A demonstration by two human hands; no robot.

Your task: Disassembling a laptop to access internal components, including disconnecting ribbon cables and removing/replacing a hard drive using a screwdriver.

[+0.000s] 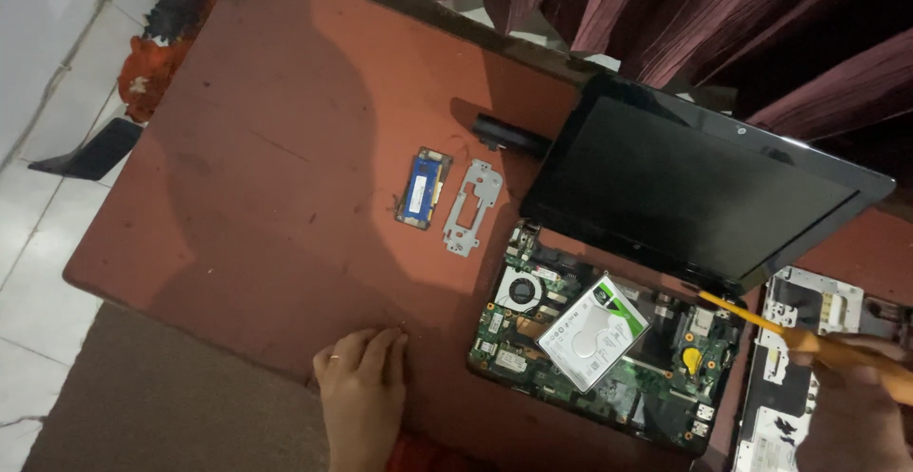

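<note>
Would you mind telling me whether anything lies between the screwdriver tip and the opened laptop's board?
Nothing visible does. The screwdriver in the right hand points at the laptop's right hinge corner; the hard drive lies further left.

This looks like a room in a home used for makeshift repair work: a worn reddish-brown table (266, 149) stands on pale floor tiles (38, 272), dark maroon curtains (666, 16) hang behind it, and a crumpled orange cloth (152, 77) lies on the floor.
</note>
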